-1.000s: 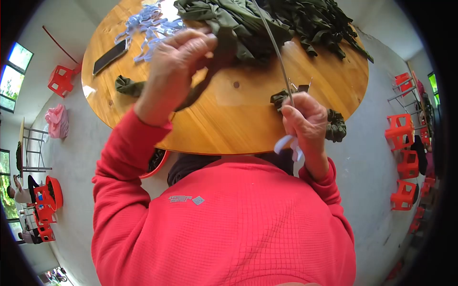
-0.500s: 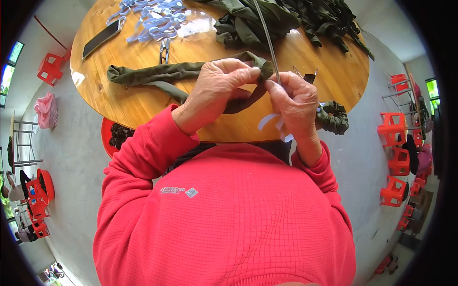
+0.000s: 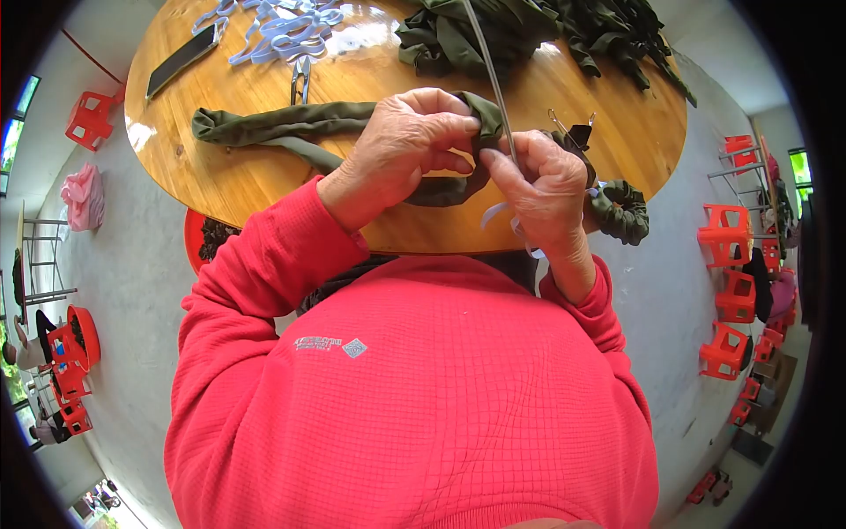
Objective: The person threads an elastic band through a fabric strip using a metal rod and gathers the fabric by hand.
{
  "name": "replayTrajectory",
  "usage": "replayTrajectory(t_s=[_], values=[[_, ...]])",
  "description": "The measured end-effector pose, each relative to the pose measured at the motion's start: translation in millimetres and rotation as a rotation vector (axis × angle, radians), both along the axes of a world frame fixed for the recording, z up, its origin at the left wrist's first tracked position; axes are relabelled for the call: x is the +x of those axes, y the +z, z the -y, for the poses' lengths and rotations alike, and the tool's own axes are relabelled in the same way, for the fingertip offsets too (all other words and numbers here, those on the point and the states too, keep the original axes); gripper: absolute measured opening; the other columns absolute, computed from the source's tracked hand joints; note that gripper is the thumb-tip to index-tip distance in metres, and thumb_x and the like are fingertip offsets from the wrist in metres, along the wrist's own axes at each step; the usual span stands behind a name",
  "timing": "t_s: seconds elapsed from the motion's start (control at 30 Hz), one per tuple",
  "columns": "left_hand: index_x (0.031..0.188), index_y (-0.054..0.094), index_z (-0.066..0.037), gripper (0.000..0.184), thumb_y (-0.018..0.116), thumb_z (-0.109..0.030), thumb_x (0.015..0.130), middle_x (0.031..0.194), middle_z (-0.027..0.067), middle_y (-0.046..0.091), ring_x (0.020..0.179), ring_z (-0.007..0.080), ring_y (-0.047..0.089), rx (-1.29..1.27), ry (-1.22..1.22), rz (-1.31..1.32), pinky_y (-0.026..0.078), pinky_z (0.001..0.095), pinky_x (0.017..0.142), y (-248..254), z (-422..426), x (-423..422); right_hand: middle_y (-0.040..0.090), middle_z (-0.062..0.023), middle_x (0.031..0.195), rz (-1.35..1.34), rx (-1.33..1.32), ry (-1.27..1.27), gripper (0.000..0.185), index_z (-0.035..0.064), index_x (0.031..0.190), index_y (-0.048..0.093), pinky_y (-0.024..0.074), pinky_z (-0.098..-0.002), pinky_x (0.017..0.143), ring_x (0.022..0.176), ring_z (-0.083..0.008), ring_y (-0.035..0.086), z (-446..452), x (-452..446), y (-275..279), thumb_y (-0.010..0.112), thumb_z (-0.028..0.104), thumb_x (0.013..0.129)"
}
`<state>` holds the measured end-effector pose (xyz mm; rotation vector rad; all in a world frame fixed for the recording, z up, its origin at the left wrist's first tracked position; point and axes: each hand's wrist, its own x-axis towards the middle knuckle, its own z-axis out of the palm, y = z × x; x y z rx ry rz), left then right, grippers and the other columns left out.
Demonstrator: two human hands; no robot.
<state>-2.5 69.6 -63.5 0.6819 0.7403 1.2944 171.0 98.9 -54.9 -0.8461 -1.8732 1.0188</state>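
My left hand (image 3: pixel 401 150) pinches the end of an olive-green fabric tube (image 3: pixel 282 123), whose long loop lies leftward on the table. Close by, my right hand (image 3: pixel 542 181) is closed, thumb and forefinger at the fabric's edge and on a thin metal rod (image 3: pixel 487 57) that slants up and away. A pale elastic strip (image 3: pixel 495 212) hangs below the right hand; where it is held is hidden. Beside the right wrist sits a gathered green scrunchie (image 3: pixel 624 212). Past the right knuckles is a dark piece with thin metal prongs (image 3: pixel 577 132), partly hidden.
On the round wooden table (image 3: pixel 370 79) lie a phone (image 3: pixel 182 62), small snips (image 3: pixel 301 79), pale blue elastic strips (image 3: pixel 286 31), a green fabric heap (image 3: pixel 476 40) and more green pieces (image 3: pixel 612 44). A red basin (image 3: pixel 194 242) stands below the table edge. Red stools (image 3: pixel 727 235) line the sides.
Both hands stay close together at the fabric end. The right hand has shifted slightly left, nearer the left hand. More of the pronged dark piece shows, and the view has tilted slightly.
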Motion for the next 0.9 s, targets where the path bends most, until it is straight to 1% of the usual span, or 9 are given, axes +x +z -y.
replayTrajectory(t_s=[0.03, 0.13, 0.23, 0.27, 0.37, 0.47, 0.6, 0.8, 0.9], values=[[0.091, 0.055, -0.002, 0.009, 0.059, -0.006, 0.084, 0.084, 0.0081, 0.062, 0.074, 0.0156, 0.062, 0.02, 0.025, -0.036, 0.054, 0.0285, 0.061, 1, 0, 1, 0.05, 0.006, 0.055, 0.035, 0.019, -0.011, 0.01, -0.0012, 0.079, 0.06, 0.0299, -0.017, 0.041, 0.049, 0.0019, 0.041, 0, 1, 0, 0.066, 0.006, 0.078], [0.09, 0.055, -0.002, 0.008, 0.058, -0.006, 0.084, 0.084, 0.0083, 0.062, 0.074, 0.0151, 0.062, 0.042, 0.046, -0.059, 0.054, 0.0273, 0.06, 6, 2, -1, 0.048, 0.0054, 0.054, -0.087, -0.321, 0.033, 0.009, -0.0013, 0.08, 0.059, 0.0267, -0.0177, 0.039, 0.046, 0.0014, 0.039, 0, 4, 8, 0.063, 0.006, 0.081], [0.091, 0.055, -0.002, 0.009, 0.058, -0.007, 0.084, 0.083, 0.0083, 0.062, 0.072, 0.015, 0.062, 0.036, 0.03, -0.042, 0.053, 0.0266, 0.06, 11, 8, -1, 0.047, 0.0042, 0.054, -0.356, -0.57, 0.202, 0.008, -0.0018, 0.081, 0.058, 0.0242, -0.0185, 0.038, 0.043, 0.0001, 0.036, -5, 11, 6, 0.06, 0.006, 0.083], [0.092, 0.055, -0.002, 0.009, 0.058, -0.007, 0.084, 0.083, 0.0082, 0.062, 0.072, 0.0151, 0.063, 0.032, 0.023, -0.037, 0.053, 0.0264, 0.061, 12, 11, -1, 0.045, 0.0034, 0.053, -0.361, -0.604, 0.208, 0.007, -0.0016, 0.081, 0.058, 0.0241, -0.0192, 0.037, 0.041, -0.0017, 0.036, -5, 11, 7, 0.059, 0.005, 0.084], [0.094, 0.058, -0.002, 0.013, 0.061, -0.009, 0.084, 0.082, 0.0063, 0.063, 0.071, 0.0125, 0.062, 0.005, -0.009, -0.184, 0.052, 0.024, 0.062, 17, 15, 1, 0.044, 0.0032, 0.052, -0.462, -0.669, 0.273, 0.007, -0.0011, 0.08, 0.057, 0.0246, -0.0193, 0.037, 0.04, -0.0025, 0.035, -5, 11, 6, 0.059, 0.005, 0.084], [0.093, 0.061, -0.001, 0.015, 0.063, -0.012, 0.082, 0.079, 0.0035, 0.062, 0.07, 0.0087, 0.059, 0.043, -0.103, -0.395, 0.049, 0.0206, 0.063, 25, 24, 3, 0.043, 0.0031, 0.053, -0.446, -0.642, 0.264, 0.007, -0.0007, 0.08, 0.057, 0.025, -0.0192, 0.037, 0.04, -0.0027, 0.035, -5, 11, 6, 0.058, 0.004, 0.084], [0.089, 0.064, 0.0, 0.012, 0.064, -0.01, 0.081, 0.076, 0.0008, 0.062, 0.067, 0.0056, 0.056, 0.161, -0.1, -0.504, 0.046, 0.0189, 0.062, 21, 25, 6, 0.043, 0.0032, 0.052, -0.412, -0.647, 0.285, 0.007, -0.0005, 0.08, 0.056, 0.0253, -0.019, 0.037, 0.04, -0.0025, 0.035, -2, 13, 11, 0.058, 0.005, 0.084], [0.088, 0.064, 0.0, 0.012, 0.063, -0.008, 0.08, 0.077, 0.0035, 0.062, 0.065, 0.008, 0.057, 0.12, -0.079, -0.428, 0.047, 0.0198, 0.06, 29, 29, 2, 0.041, 0.0037, 0.051, -0.531, -0.716, 0.348, 0.007, -0.0003, 0.079, 0.056, 0.0251, -0.0191, 0.037, 0.039, -0.0028, 0.034, -2, 20, 12, 0.058, 0.005, 0.084], [0.087, 0.063, 0.001, 0.011, 0.063, -0.008, 0.08, 0.078, 0.005, 0.063, 0.066, 0.0101, 0.059, 0.138, -0.042, -0.327, 0.048, 0.0213, 0.059, 29, 29, -1, 0.041, 0.0036, 0.051, -0.508, -0.679, 0.352, 0.007, -0.0003, 0.079, 0.056, 0.0251, -0.0192, 0.037, 0.038, -0.0029, 0.033, 0, 22, 15, 0.058, 0.005, 0.084]])
